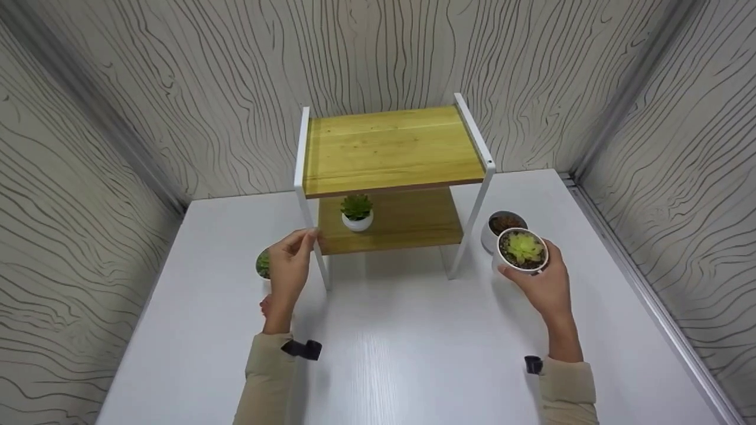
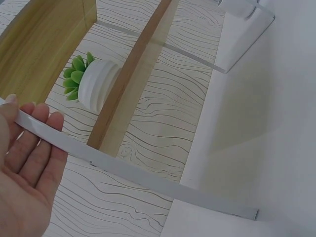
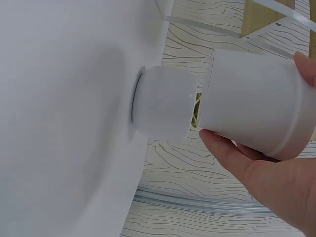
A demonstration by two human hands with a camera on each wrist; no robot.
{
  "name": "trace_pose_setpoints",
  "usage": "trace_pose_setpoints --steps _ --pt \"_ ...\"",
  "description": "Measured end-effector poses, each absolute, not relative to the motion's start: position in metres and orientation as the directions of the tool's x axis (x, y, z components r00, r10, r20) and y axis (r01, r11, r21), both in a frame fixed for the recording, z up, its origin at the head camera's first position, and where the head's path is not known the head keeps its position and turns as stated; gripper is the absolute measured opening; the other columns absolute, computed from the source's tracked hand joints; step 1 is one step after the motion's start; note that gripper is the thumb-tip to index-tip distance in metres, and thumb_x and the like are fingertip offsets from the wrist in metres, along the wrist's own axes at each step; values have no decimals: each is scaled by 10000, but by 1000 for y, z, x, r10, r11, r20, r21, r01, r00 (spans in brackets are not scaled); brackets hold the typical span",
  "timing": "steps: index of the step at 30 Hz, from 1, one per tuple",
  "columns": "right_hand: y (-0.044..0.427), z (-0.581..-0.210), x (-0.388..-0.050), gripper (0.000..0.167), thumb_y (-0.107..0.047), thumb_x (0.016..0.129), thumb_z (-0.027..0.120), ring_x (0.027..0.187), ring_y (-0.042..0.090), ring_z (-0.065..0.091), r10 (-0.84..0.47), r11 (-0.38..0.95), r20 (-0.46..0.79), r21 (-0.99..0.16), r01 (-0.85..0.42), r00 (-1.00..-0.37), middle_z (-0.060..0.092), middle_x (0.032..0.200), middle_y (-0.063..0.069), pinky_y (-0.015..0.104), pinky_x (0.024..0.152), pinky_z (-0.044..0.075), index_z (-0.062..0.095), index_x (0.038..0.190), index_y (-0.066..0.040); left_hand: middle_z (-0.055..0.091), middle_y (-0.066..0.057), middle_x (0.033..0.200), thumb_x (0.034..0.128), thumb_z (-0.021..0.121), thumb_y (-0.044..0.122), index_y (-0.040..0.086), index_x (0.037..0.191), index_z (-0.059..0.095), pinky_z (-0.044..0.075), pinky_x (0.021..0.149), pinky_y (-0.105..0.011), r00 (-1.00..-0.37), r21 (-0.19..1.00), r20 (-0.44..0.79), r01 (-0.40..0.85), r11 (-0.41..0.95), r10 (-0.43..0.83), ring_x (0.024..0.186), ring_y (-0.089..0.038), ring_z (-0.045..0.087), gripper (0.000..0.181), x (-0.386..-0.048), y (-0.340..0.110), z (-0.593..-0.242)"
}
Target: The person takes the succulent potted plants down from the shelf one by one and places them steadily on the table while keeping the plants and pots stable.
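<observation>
My left hand (image 1: 289,260) holds the white front-left leg (image 2: 163,180) of a small two-tier wooden shelf (image 1: 390,150), thumb on one side and fingers on the other. A green succulent in a ribbed white pot (image 1: 358,223) stands on the lower board, towards its left. On the right, my right hand (image 1: 546,283) grips a white pot (image 3: 252,101) with a pale green succulent (image 1: 522,248), raised off the table. Just behind and below it, another round white pot (image 3: 165,101) stands on the table.
Partly hidden by my left hand and forearm are a green plant (image 1: 263,264) and something reddish (image 1: 265,305) on the left of the white table (image 1: 378,354). Wood-patterned panels (image 1: 390,53) enclose the table at the back and both sides.
</observation>
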State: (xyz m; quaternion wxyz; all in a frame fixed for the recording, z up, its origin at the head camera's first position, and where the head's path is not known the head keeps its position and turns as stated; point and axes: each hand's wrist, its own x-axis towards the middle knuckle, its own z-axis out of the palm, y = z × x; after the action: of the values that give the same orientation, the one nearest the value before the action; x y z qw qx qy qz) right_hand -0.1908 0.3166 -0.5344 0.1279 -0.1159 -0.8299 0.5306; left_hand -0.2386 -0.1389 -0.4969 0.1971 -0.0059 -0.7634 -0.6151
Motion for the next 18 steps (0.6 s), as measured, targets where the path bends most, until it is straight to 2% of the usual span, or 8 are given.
trace_pose_setpoints --steps 11,18 --pt "325 -553 -198 1049 -119 799 905 1495 413 401 367 369 12 -920 134 -930 397 1622 276 589 1237 335 261 1611 44 810 -152 1007 1028 691 202 27 1087 812 543 807 -162 -925 937 306 252 241 -225 950 -250 742 220 -237 -139 -496" --pt "330 -562 -200 1057 -140 813 900 1515 425 383 372 365 -16 -917 161 -928 381 1631 282 585 1249 326 239 1615 50 814 -124 1050 1029 691 214 53 1098 815 556 840 -155 -926 936 297 233 265 -234 979 -182 748 214 -238 -139 -496"
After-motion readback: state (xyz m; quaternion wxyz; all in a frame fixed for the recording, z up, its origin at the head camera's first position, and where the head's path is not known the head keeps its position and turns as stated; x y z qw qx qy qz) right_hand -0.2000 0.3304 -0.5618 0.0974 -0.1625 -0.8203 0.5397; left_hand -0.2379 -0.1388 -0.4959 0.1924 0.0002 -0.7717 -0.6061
